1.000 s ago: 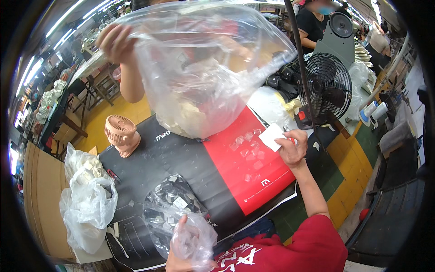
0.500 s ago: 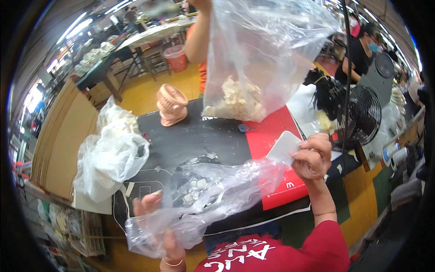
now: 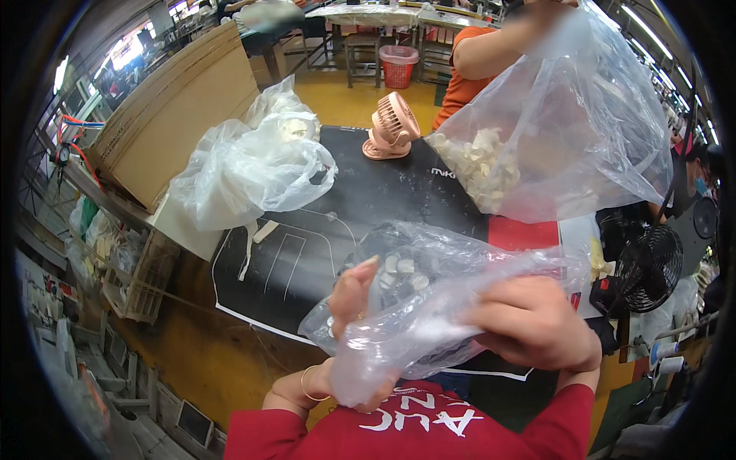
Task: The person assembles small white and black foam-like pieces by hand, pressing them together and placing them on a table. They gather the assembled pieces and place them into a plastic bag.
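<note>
Clear plastic bag (image 3: 429, 299) of small white parts being gathered; left hand (image 3: 349, 337) and right hand (image 3: 533, 322) fingers closing around it above desk (image 3: 307, 253); next likely needing firm twist at neck.

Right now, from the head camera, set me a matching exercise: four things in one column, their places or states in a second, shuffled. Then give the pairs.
Things:
1. small clear plastic bag
2. pink desk fan
3. large clear bag of pale pieces
4. black fan

Places or states:
A. standing at the far end of the black mat
B. held up in the air by another person across the table
C. gripped by both the left hand and the right hand
D. at the right edge of the table

Pairs: 1-C, 2-A, 3-B, 4-D
</note>
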Demonstrator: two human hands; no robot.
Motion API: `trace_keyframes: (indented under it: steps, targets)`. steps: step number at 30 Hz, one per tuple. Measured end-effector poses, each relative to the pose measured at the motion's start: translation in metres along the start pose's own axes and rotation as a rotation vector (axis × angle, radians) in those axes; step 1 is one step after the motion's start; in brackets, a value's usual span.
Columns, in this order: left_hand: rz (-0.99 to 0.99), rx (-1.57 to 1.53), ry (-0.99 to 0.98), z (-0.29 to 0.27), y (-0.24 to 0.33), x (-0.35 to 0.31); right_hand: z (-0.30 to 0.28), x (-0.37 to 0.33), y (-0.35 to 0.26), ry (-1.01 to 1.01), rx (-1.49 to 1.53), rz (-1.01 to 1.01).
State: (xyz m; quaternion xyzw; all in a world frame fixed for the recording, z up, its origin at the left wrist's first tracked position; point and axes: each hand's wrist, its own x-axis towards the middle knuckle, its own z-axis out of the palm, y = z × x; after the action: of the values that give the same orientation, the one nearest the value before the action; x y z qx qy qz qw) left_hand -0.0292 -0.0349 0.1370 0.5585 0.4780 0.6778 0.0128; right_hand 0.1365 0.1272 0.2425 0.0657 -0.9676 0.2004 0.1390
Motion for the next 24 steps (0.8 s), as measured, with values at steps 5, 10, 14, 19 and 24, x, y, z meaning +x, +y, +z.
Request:
trace_keyframes:
  steps: [5,10,14,19,24]
  targets:
    - [-0.024,0.188,-0.222,-0.019,0.009,0.012,0.037,0.036,0.011,0.133,-0.204,0.133]
    - [-0.52,-0.353,-0.006,-0.029,0.018,0.01,0.01,-0.03,0.01,0.631,-0.236,0.137]
    - [-0.343,-0.129,-0.04,-0.028,-0.006,0.013,0.016,-0.085,0.043,0.785,-0.31,0.569]
    - [0.023,0.175,-0.449,-0.025,-0.032,0.009,0.091,-0.085,0.067,0.962,0.616,0.607]
    - [-0.068,0.064,-0.323,-0.016,-0.031,0.012,0.105,-0.08,0.072,1.122,0.901,0.432]
